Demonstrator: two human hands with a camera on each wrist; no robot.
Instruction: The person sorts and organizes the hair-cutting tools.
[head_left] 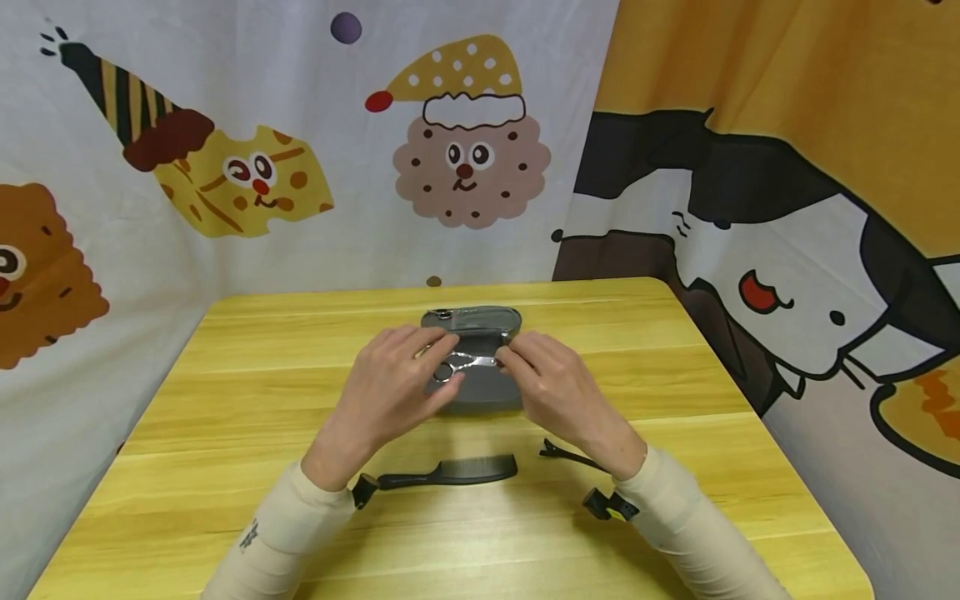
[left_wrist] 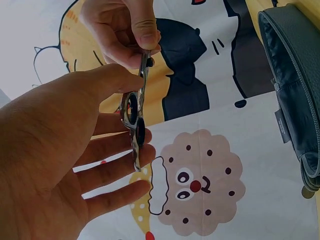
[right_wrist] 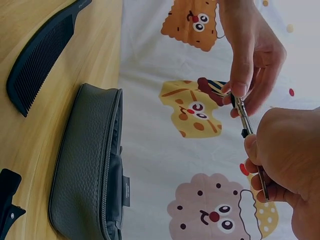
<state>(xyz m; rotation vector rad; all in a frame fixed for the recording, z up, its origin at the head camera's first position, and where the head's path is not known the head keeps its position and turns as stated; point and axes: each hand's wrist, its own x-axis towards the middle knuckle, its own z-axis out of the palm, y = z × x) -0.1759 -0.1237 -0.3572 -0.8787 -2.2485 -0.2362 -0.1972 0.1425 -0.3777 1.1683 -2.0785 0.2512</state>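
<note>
Now both hands at the scissors (head_left: 472, 361), which hang above the open grey case (right_wrist: 80, 165), midway across the table (head_left: 187, 417). Left hand (head_left: 393, 375) partly open: thumb against the handle end, near the finger rings, fingers reaching long and spread behind it — a light hold between thumb and fingers. Right hand (head_left: 558, 383) more closed, thumb and curled fingers pinching the blade end. Blades look together in the head view; exact alignment cannot be told, fingertips cover the tip.

Case unzipped, lid folded back to the far side, dark lining and a small tag visible from the wrists; a shiny ring shape shows at the lid's left corner, too small to name.

Nearer the person, a black comb (head_left: 476, 472) lies flat, teeth facing the case, handle to the left. Black hair clip (head_left: 567, 453) beside the right wrist, its tail end hidden by the arm. Pale sleeves, a small dark device at each cuff. Behind — cartoon-printed cloth (head_left: 300, 50)
</note>
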